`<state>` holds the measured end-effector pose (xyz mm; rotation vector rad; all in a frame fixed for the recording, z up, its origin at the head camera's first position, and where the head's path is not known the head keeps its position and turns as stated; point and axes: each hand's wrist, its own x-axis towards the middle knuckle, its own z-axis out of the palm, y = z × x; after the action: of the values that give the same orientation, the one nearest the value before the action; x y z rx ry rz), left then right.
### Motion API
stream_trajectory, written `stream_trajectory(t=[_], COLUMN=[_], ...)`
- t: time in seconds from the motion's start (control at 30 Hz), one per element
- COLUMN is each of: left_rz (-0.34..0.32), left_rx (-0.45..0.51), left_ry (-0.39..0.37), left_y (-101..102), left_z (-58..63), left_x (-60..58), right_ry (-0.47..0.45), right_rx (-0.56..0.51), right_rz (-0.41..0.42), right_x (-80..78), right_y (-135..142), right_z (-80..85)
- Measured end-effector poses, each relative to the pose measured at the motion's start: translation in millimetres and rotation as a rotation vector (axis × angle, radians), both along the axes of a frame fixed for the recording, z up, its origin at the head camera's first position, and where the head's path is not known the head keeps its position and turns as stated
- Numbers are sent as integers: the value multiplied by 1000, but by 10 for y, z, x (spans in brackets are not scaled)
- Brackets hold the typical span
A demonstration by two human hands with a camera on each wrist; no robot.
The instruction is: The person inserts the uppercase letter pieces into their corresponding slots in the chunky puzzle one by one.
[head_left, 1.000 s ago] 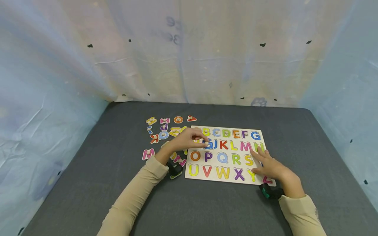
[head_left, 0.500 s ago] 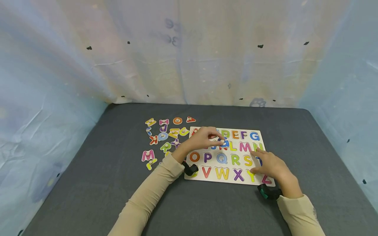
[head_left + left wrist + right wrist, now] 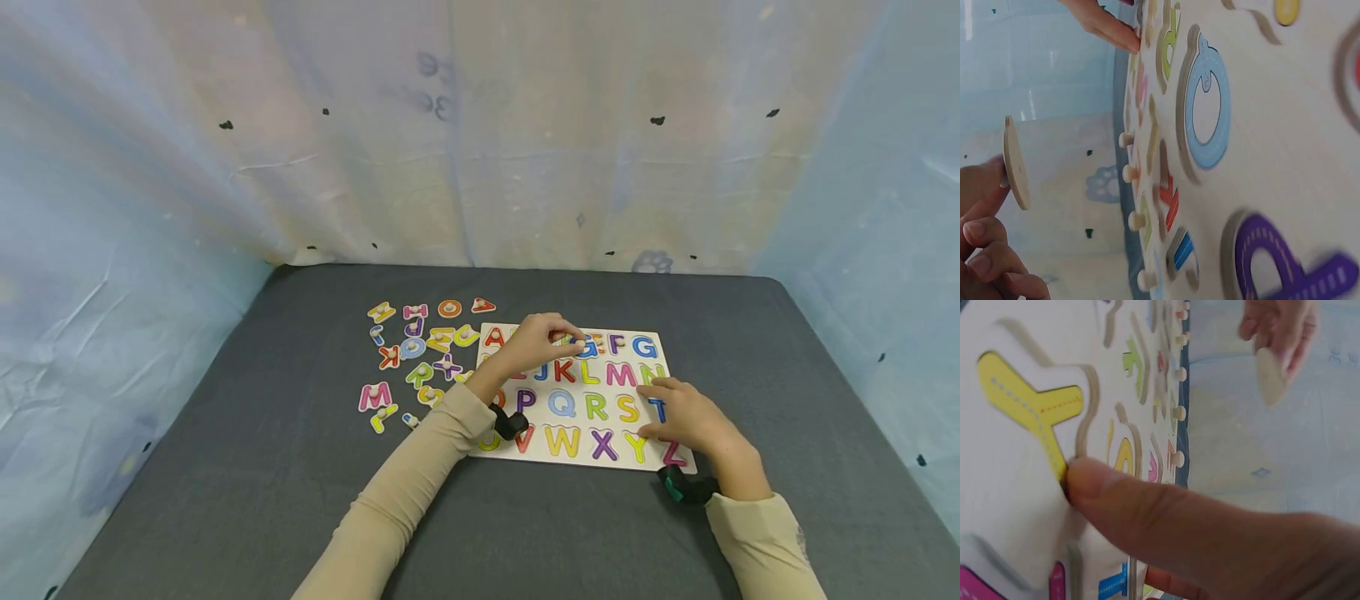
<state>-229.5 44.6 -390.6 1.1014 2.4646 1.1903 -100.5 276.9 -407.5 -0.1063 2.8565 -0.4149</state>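
Note:
My left hand (image 3: 542,340) pinches a blue wooden letter G piece (image 3: 588,348) by its small knob, between thumb and fingertips. In the left wrist view, the letter piece (image 3: 1015,164) hangs apart from the board, its plain wood back showing. Below it lies a wooden alphabet puzzle board (image 3: 543,421); the hand and piece hide part of its upper rows. My right hand (image 3: 690,414) rests on the board's right side, fingers spread near the N and T recesses. In the right wrist view, its thumb (image 3: 1166,512) touches the board at the yellow Y recess (image 3: 1035,409).
Several loose knobbed letters lie left of the board, among them a pink M (image 3: 375,397), a red K (image 3: 389,357) and a red A (image 3: 483,305). Several letters with knobs, such as F (image 3: 617,342), sit in the top row. A dark cloth (image 3: 585,533) covers the table.
My left hand has carried the blue G rightward over the board, from the second row's left part to near the D and E in the top row. My right hand stays put.

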Motion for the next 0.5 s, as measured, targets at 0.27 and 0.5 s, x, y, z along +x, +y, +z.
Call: stream_trajectory(t=[0.27,0.5], left_rz=[61,99], left_rx=[-10,6], left_ry=[-80,-115], left_y=[255,473], left_z=[-39,-107], left_x=[-29,-39], right_ry=[11,13], right_rx=[-37,-49], right_rz=[68,63], right_x=[-1,0], right_y=[63,82], right_z=[5,1])
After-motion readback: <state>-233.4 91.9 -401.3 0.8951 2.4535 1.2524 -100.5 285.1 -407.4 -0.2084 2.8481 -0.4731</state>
